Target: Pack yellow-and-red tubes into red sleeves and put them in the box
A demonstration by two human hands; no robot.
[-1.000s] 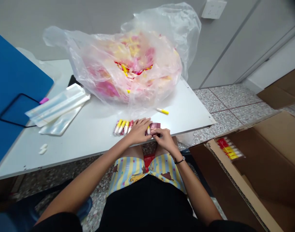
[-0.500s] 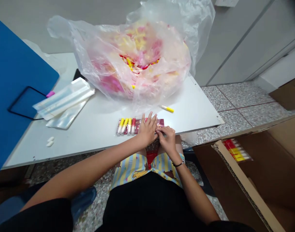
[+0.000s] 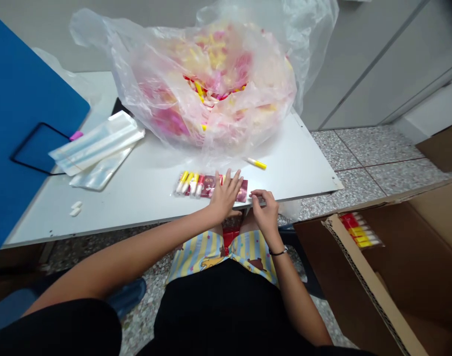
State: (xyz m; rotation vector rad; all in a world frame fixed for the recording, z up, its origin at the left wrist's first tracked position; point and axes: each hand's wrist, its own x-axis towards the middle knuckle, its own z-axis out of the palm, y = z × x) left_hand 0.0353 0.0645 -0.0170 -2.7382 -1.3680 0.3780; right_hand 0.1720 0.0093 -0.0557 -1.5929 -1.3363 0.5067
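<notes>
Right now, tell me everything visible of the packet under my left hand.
The packet is long and flat, clear plastic by its look, with dark red printed backing. At its left end, three yellow-white tubes and a red-white tube lie side by side, white ends toward you. It lies near the white table's front edge. Your left hand spreads across its right part, hiding some; your right hand is by its right end, contact unclear.
</notes>
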